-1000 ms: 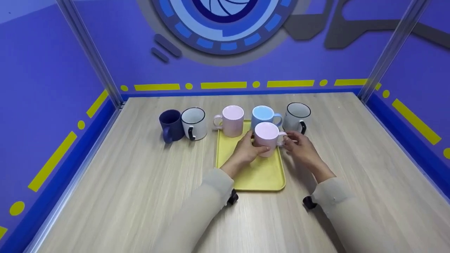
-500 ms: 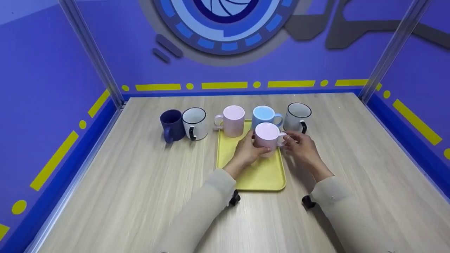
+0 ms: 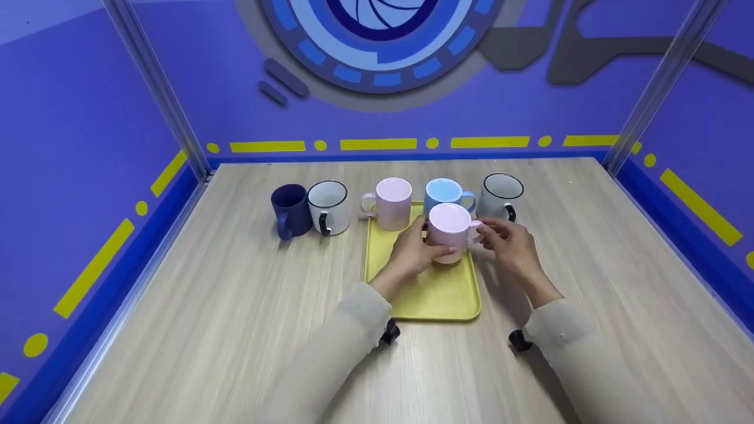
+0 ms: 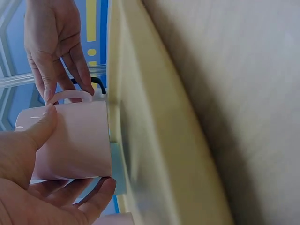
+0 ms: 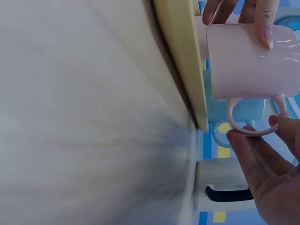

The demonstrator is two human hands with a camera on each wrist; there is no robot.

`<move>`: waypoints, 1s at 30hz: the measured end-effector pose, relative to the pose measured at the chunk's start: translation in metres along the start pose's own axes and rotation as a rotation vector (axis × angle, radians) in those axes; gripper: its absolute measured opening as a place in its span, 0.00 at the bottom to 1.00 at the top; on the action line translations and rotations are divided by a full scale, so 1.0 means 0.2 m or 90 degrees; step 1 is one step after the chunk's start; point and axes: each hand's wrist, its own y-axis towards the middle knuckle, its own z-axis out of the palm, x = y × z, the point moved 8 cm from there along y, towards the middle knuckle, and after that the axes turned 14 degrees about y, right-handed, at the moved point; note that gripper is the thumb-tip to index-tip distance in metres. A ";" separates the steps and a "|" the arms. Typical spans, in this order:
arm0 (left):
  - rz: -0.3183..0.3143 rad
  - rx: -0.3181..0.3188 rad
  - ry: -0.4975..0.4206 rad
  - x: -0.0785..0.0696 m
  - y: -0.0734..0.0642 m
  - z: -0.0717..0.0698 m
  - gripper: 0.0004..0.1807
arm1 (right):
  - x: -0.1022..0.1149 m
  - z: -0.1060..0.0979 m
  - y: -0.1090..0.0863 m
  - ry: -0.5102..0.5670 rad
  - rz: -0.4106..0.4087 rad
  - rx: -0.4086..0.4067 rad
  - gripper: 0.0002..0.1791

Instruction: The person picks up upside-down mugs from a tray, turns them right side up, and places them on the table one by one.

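A pink mug (image 3: 449, 242) is upright close over the front half of the yellow tray (image 3: 439, 300). My left hand (image 3: 412, 253) grips its body from the left, thumb across the near side and fingers round the far side. With thumb and fingers, my right hand (image 3: 513, 250) pinches the handle (image 5: 253, 132) on the right. Behind, a light blue mug (image 3: 443, 193) stands on the tray, partly hidden by the held one. Another pink mug (image 3: 393, 206) stands at the tray's back left corner, its handle pointing left.
Right of the tray stands a white mug (image 3: 493, 203) with a black rim and handle, just behind my right hand. To the left, a dark blue mug (image 3: 296, 215) and a second white mug (image 3: 331, 212) stand side by side. Blue panels (image 3: 377, 126) enclose the wooden table (image 3: 247, 330).
The held pink mug has risen very slightly, and my right fingers have shifted a little on its handle. The other mugs and the tray stay put.
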 end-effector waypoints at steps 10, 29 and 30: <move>0.046 -0.002 0.017 -0.01 -0.07 -0.10 0.47 | 0.10 0.01 -0.05 -0.017 -0.094 -0.014 0.19; 0.125 -0.003 -0.056 -0.01 -0.29 -0.23 0.52 | 0.26 0.08 -0.23 0.008 -0.163 0.031 0.15; 0.129 -0.005 -0.063 -0.01 -0.30 -0.24 0.52 | 0.26 0.08 -0.24 0.006 -0.166 0.032 0.15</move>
